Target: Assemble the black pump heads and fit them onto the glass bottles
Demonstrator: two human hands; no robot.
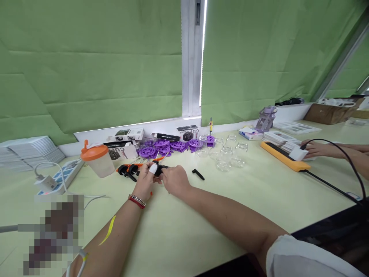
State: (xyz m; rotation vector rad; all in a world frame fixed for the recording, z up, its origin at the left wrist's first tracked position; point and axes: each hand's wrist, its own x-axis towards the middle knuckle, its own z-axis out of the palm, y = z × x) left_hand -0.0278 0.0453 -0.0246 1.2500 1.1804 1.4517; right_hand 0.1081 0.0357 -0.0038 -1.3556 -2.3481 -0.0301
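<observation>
My left hand (147,181) and my right hand (174,180) meet over the pale green table (201,231). Both pinch a small black part (159,169) between their fingertips. The left forefinger wears a white cover. A red and silver bracelet sits on my left wrist. Just left of the hands lie black and orange clamp-like pieces (128,170). A loose black piece (198,174) rests to the right of my right hand.
Purple round parts (170,146) and small boxes line the wall. Clear glass jars (227,154) stand right of them. An orange-lidded cup (97,158) and a power strip (62,175) sit left. Another person's hand (314,149) rests near a yellow power strip (284,156) at right.
</observation>
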